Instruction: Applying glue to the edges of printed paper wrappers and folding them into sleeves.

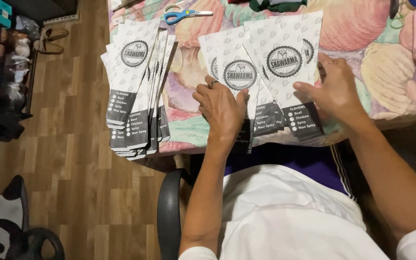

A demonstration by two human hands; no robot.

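Left hand lies flat, fingers spread, pressing thin, floppy paper food sleeves; right hand, open, touches their edge, likely the easiest place to lift them.

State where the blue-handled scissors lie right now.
In the head view, the scissors lie at the table's far edge, upper centre, just beyond the left stack of printed paper sleeves.

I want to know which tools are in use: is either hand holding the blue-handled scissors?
No: the blue-handled scissors lie alone at the table's far edge, while the left hand and right hand rest on the printed white paper sleeves.
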